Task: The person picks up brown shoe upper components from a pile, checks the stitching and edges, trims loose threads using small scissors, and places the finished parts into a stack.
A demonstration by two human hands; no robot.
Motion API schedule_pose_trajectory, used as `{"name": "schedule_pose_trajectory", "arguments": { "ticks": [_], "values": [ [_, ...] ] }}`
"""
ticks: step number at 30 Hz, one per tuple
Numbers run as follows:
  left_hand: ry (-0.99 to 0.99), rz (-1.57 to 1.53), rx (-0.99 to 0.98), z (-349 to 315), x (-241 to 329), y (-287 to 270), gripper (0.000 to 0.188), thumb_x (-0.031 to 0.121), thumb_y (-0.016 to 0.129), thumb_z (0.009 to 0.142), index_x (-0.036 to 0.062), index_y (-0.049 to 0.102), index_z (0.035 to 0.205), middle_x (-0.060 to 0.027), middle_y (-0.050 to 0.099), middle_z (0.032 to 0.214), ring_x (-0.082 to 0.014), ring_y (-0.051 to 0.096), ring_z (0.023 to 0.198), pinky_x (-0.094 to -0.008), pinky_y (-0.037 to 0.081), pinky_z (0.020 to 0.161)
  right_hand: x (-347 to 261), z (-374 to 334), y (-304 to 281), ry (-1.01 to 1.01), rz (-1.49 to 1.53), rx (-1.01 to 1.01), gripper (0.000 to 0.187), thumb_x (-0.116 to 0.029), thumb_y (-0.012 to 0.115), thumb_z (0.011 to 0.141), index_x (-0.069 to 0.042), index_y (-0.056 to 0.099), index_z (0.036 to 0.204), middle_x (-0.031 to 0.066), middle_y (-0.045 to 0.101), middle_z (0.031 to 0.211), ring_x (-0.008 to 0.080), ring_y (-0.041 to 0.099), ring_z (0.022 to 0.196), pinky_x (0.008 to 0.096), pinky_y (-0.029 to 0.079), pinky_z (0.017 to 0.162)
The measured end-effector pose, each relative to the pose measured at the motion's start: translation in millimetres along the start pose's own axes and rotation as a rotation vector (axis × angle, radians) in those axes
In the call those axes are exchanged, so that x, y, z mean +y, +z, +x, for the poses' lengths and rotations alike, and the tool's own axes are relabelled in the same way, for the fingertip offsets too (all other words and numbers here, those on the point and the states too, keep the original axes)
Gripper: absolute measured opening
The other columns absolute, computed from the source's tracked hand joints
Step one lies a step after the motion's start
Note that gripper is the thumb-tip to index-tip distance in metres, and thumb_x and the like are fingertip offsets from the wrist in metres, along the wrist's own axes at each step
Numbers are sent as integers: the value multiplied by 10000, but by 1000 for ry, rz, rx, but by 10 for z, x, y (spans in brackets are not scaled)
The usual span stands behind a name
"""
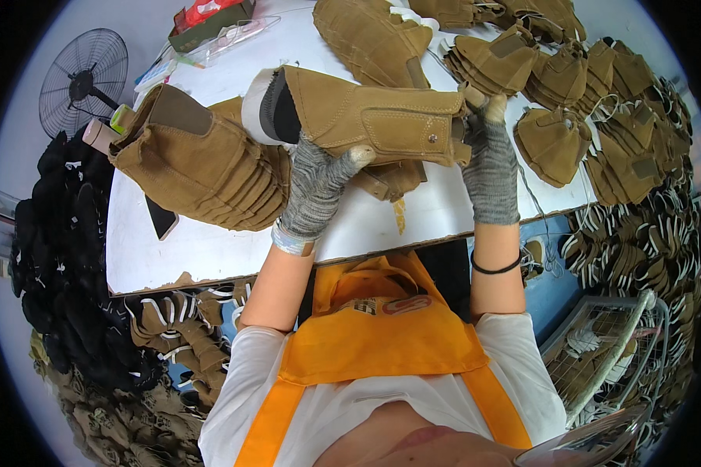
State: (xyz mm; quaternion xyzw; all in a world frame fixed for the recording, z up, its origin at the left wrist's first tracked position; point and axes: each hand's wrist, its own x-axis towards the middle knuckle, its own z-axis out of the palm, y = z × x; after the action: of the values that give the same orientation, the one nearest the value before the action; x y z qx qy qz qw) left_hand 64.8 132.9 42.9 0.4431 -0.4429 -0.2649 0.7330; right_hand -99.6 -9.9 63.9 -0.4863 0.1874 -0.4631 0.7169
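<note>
Head view: tan boot upper (366, 117), suede-like, matte, roughly tubular; stitched panel with a small round metal stud toward its right end, white band and dark lining at the left opening. It lies sideways above the desk (218, 253), between both hands. Left hand (318, 185), in marled gray knit glove, grips it at the near edge, thumb on top, other fingers hidden. Right hand (492, 152), same knit, has its fingertips at the upper's narrow right end; how firmly, cannot tell.

Just left, a stack of tan uppers (202, 167), layered in ridges. More folded tan pieces (494, 66) sit in nested bundles far right. Smooth dark phone (162, 218) on the white desk, left, near the stack.

Containers: dark green box (210, 29) far left, shiny red plastic-like stuff in it. Wire basket (600, 342) near right, below desk level, thin metal mesh, pale and brown scraps inside, too small to identify.
</note>
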Motion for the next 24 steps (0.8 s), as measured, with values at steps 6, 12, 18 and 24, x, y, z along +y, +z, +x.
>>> {"name": "schedule_pose_trajectory", "arguments": {
  "ticks": [6, 12, 18, 24],
  "values": [
    [14, -107, 67, 37, 45, 153, 569, 260, 771, 810, 31, 506, 1259, -83, 602, 1181, -184, 567, 1086, -333, 464, 954, 193, -418, 137, -539, -341, 256, 456, -353, 694, 877, -41, 554, 1177, 125, 484, 1201, 250, 475, 1094, 379, 368, 1008],
    [-32, 145, 46, 112, 144, 342, 462, 280, 732, 853, 24, 547, 1190, -109, 644, 1099, -189, 631, 975, -304, 519, 845, -40, -430, 57, -898, -1311, 259, 188, -272, 734, 809, -147, 731, 948, 2, 633, 919, 221, 492, 1004, 389, 325, 929],
    [-10, 306, -29, 162, 155, 450, 456, 293, 718, 866, 15, 558, 1190, -123, 665, 1070, -204, 651, 967, -303, 533, 822, -80, -389, -107, -866, -1460, 230, 161, -246, 742, 791, -140, 752, 912, -3, 657, 865, 208, 543, 879, 386, 341, 851],
    [-45, 245, -59, 174, 109, 464, 463, 280, 715, 869, 4, 551, 1202, -127, 662, 1083, -210, 660, 951, -307, 542, 826, -146, -341, -140, -873, -1531, 140, 121, -209, 727, 797, -113, 706, 867, 57, 633, 896, 244, 547, 900, 411, 372, 847]
  ]
}}
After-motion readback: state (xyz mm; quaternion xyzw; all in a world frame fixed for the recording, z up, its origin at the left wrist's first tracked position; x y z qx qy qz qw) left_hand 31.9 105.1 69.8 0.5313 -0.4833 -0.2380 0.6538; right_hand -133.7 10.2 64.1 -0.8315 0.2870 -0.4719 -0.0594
